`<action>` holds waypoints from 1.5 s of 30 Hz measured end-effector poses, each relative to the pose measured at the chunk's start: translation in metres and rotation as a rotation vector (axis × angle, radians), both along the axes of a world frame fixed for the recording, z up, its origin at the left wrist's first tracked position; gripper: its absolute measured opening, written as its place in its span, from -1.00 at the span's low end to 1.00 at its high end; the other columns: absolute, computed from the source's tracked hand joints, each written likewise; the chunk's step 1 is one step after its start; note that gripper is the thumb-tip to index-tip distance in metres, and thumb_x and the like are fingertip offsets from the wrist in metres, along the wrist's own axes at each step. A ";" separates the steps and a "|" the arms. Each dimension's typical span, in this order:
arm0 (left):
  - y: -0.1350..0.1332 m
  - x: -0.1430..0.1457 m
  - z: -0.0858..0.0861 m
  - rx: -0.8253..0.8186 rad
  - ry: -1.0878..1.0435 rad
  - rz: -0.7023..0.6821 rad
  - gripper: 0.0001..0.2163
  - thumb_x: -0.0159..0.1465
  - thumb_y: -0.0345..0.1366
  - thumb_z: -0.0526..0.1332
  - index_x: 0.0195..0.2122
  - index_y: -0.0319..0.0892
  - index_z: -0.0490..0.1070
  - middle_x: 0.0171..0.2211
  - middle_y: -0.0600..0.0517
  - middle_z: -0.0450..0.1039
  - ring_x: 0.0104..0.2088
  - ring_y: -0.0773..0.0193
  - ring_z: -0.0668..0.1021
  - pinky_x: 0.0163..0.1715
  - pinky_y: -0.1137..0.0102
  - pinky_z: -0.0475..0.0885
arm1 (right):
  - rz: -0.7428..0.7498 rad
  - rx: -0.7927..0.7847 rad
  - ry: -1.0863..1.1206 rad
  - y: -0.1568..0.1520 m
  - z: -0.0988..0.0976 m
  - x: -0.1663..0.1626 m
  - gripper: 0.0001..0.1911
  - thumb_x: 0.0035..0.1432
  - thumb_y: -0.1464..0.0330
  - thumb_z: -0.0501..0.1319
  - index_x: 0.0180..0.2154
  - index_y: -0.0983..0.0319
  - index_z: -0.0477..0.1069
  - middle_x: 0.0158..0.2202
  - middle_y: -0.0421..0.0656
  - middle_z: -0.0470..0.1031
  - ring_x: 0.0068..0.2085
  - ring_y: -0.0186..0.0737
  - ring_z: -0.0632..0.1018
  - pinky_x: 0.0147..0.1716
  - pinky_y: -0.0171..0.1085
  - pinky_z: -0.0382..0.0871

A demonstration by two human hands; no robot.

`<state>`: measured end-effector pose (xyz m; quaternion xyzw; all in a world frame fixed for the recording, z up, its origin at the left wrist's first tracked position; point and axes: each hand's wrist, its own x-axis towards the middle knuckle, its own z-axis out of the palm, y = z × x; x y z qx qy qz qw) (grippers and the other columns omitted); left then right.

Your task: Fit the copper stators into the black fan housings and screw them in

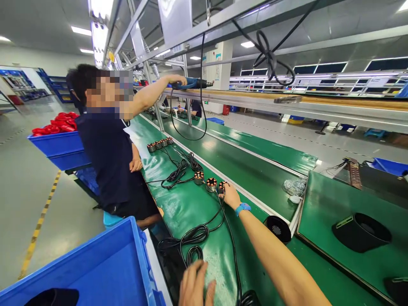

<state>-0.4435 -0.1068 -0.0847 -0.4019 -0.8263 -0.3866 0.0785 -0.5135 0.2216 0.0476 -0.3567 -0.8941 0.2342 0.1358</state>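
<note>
My right hand (231,196), with a blue band (243,208) at the wrist, reaches forward and has its fingers closed round a small motor stator (222,185) with copper windings. Beside it stand two more stators, a middle one (211,184) and a farther one (199,177). Black cables run from them over the green mat (178,208). Low in the view is my left hand (196,285), fingers apart and holding nothing, close to a coiled black cable (194,255). Part of that hand is cut off by the lower edge.
A co-worker (108,157) at the left reaches up to a blue power tool (191,83) on the shelf. Several stators (159,144) line the far bench. A blue bin (105,263) stands at lower left. Black round housings (361,231) lie at right. A cable loop (188,139) hangs overhead.
</note>
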 end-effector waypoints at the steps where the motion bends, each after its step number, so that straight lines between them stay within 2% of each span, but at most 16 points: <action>1: -0.003 -0.016 0.004 0.007 0.003 0.049 -0.59 0.46 -0.10 0.11 0.21 -0.16 0.51 0.20 -0.23 0.52 0.21 -0.13 0.54 0.19 -0.01 0.52 | -0.033 -0.004 0.013 -0.002 -0.003 0.003 -0.64 0.27 0.42 0.42 0.07 0.31 0.47 0.05 0.01 0.49 0.05 0.02 0.54 0.06 -0.08 0.43; 4: 0.002 -0.055 0.018 -0.013 0.014 0.211 -0.46 0.47 -0.08 0.03 0.29 -0.39 0.38 0.27 -0.38 0.42 0.30 -0.22 0.44 0.27 -0.10 0.42 | -0.154 0.002 0.093 -0.014 -0.003 0.020 -0.77 0.27 0.39 0.39 -0.06 0.31 0.48 -0.10 0.03 0.51 -0.05 0.05 0.55 -0.04 -0.12 0.42; 7: 0.020 -0.074 0.033 -0.119 0.002 0.286 -0.47 0.46 -0.19 -0.01 0.32 -0.47 0.31 0.29 -0.44 0.39 0.36 -0.28 0.36 0.25 -0.18 0.37 | -0.233 0.063 0.247 -0.033 0.015 0.043 -0.80 0.31 0.30 0.34 -0.12 0.28 0.45 -0.10 0.06 0.50 -0.05 0.08 0.53 -0.07 -0.11 0.42; 10: 0.034 -0.085 0.049 -0.244 -0.035 0.250 -0.52 0.42 -0.34 0.01 0.33 -0.34 0.33 0.23 -0.33 0.49 0.31 -0.21 0.42 0.23 -0.17 0.33 | -0.221 0.159 0.423 -0.057 0.050 0.068 -0.75 0.33 0.19 0.32 -0.14 0.24 0.40 -0.09 0.00 0.48 -0.06 0.01 0.51 -0.06 -0.15 0.41; 12: 0.034 -0.092 0.059 -0.212 -0.085 0.161 -0.56 0.36 -0.37 0.06 0.24 -0.27 0.43 0.10 -0.26 0.60 0.17 -0.13 0.55 0.22 -0.12 0.35 | -0.139 0.248 0.623 -0.076 0.079 0.085 -0.72 0.33 0.14 0.32 -0.20 0.20 0.38 -0.13 -0.07 0.45 -0.12 -0.08 0.50 -0.10 -0.20 0.41; 16: 0.022 -0.103 0.083 -0.020 -0.173 0.001 -0.68 0.33 -0.15 0.14 -0.05 -0.14 0.60 0.00 -0.15 0.67 0.04 -0.03 0.65 0.14 0.10 0.49 | 0.080 0.460 1.058 -0.112 0.140 0.119 -0.66 0.38 0.09 0.32 -0.29 0.18 0.36 -0.24 -0.14 0.41 -0.23 -0.15 0.46 -0.25 -0.24 0.37; 19: 0.014 -0.094 0.107 0.053 -0.177 -0.020 -0.67 0.34 -0.02 0.11 -0.19 -0.06 0.60 -0.09 -0.08 0.70 -0.06 0.01 0.69 -0.03 0.22 0.53 | 0.095 0.557 1.160 -0.134 0.174 0.147 -0.64 0.38 0.09 0.35 -0.31 0.19 0.36 -0.24 -0.14 0.41 -0.21 -0.15 0.46 -0.29 -0.25 0.35; 23: 0.013 -0.064 0.144 0.157 -0.262 -0.036 -0.70 0.36 -0.06 0.05 -0.20 -0.06 0.53 -0.47 0.04 0.61 -0.43 0.13 0.60 -0.34 0.33 0.42 | 0.083 0.618 1.221 -0.152 0.204 0.188 -0.61 0.36 0.09 0.39 -0.33 0.19 0.34 -0.27 -0.16 0.39 -0.24 -0.17 0.45 -0.32 -0.26 0.32; 26: 0.012 -0.034 0.167 0.266 -0.437 -0.189 -0.71 0.28 0.01 0.12 -0.33 -0.09 0.44 -0.64 0.14 0.33 -0.58 0.24 0.39 -0.48 0.39 0.27 | 0.051 0.647 1.244 -0.156 0.222 0.228 -0.60 0.34 0.10 0.40 -0.33 0.19 0.32 -0.27 -0.17 0.38 -0.26 -0.19 0.44 -0.35 -0.27 0.31; 29: 0.000 0.006 0.182 0.241 -0.555 -0.355 -0.66 0.21 0.06 0.24 -0.48 -0.12 0.37 -0.60 0.14 0.23 -0.54 0.31 0.29 -0.49 0.43 0.18 | -0.037 0.712 1.191 -0.149 0.236 0.276 -0.60 0.30 0.11 0.43 -0.34 0.19 0.31 -0.28 -0.19 0.37 -0.28 -0.20 0.44 -0.33 -0.26 0.30; 33: -0.019 0.076 0.182 0.045 -0.766 -0.588 -0.61 0.22 0.11 0.35 -0.36 -0.15 0.48 -0.51 0.10 0.35 -0.47 0.33 0.34 -0.42 0.44 0.22 | -0.197 0.660 0.985 -0.113 0.221 0.321 -0.58 0.25 0.05 0.42 -0.35 0.19 0.35 -0.32 -0.21 0.40 -0.32 -0.21 0.42 -0.30 -0.25 0.28; 36: -0.013 0.121 0.172 -0.104 -0.922 -0.922 -0.47 0.14 0.27 0.40 -0.18 -0.13 0.55 -0.49 0.13 0.33 -0.50 0.39 0.30 -0.45 0.46 0.20 | -0.245 0.482 0.754 -0.075 0.179 0.318 -0.60 0.17 0.05 0.42 -0.37 0.20 0.37 -0.31 -0.19 0.44 -0.30 -0.18 0.45 -0.28 -0.24 0.29; 38: 0.007 0.133 0.166 -0.109 -0.853 -1.157 -0.38 0.15 0.39 0.31 -0.22 -0.15 0.58 -0.46 0.08 0.36 -0.50 0.38 0.33 -0.45 0.44 0.23 | -0.231 0.373 0.608 -0.053 0.144 0.303 -0.67 0.12 0.14 0.42 -0.39 0.20 0.37 -0.31 -0.18 0.45 -0.29 -0.17 0.47 -0.26 -0.25 0.31; 40: 0.037 0.127 0.160 -0.004 -0.686 -1.254 -0.35 0.29 0.39 0.13 -0.27 -0.16 0.61 -0.37 -0.04 0.47 -0.39 0.27 0.47 -0.33 0.36 0.38 | -0.204 0.309 0.506 -0.040 0.113 0.285 -0.73 0.08 0.24 0.43 -0.41 0.20 0.38 -0.33 -0.19 0.47 -0.30 -0.18 0.48 -0.28 -0.27 0.30; 42: 0.075 0.109 0.150 0.136 -0.579 -1.076 -0.42 0.42 0.24 0.02 -0.22 -0.14 0.62 -0.22 -0.15 0.56 -0.19 0.10 0.58 -0.09 0.21 0.48 | -0.180 0.270 0.431 -0.034 0.088 0.270 -0.76 0.04 0.31 0.46 -0.40 0.20 0.41 -0.32 -0.19 0.50 -0.31 -0.19 0.50 -0.30 -0.30 0.28; 45: 0.138 0.077 0.123 0.223 -0.576 -0.547 -0.60 0.30 -0.03 0.23 0.06 -0.15 0.51 0.12 -0.24 0.52 0.18 -0.12 0.54 0.22 -0.04 0.42 | -0.149 0.221 0.304 -0.036 0.064 0.257 -0.76 0.02 0.37 0.51 -0.36 0.21 0.47 -0.28 -0.20 0.54 -0.27 -0.19 0.53 -0.28 -0.32 0.26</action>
